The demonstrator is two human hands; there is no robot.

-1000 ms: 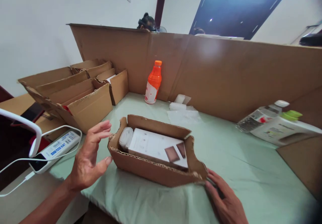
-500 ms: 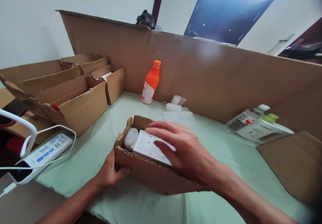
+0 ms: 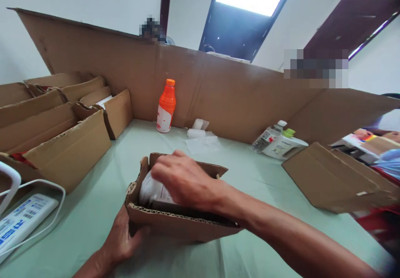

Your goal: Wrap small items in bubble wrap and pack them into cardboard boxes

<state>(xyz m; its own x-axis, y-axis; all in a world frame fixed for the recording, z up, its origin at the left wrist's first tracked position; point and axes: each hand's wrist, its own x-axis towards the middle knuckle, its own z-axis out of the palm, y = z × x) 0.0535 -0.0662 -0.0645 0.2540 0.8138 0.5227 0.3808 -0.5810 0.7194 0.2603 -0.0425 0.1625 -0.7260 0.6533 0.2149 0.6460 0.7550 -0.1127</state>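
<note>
An open cardboard box (image 3: pixel 184 227) with rough-cut edges rests on the green cloth in front of me. My left hand (image 3: pixel 120 240) grips its left end, thumb along the near side and fingers out of sight behind the end wall. Inside lie a crumpled whitish plastic bundle (image 3: pixel 147 188) and a white box (image 3: pixel 164 194) with small print. My right hand (image 3: pixel 184 182) reaches into the cardboard box from above with curled fingers, covering much of these contents. Its fingertips are hidden, so what they grip cannot be made out.
An orange bottle (image 3: pixel 166 107) stands near the cardboard partition (image 3: pixel 234 98). Several open cartons (image 3: pixel 78 144) crowd the left, above a white power strip (image 3: pixel 28 221). White rolls (image 3: pixel 196 133), a clear bottle (image 3: pixel 267 138), a white jug (image 3: pixel 286 146) and another carton (image 3: pixel 331 182) lie beyond.
My right hand has moved left and curled down into the box, over the plastic bundle. The white box looks shifted. My left hand keeps its hold. The view has swung right.
</note>
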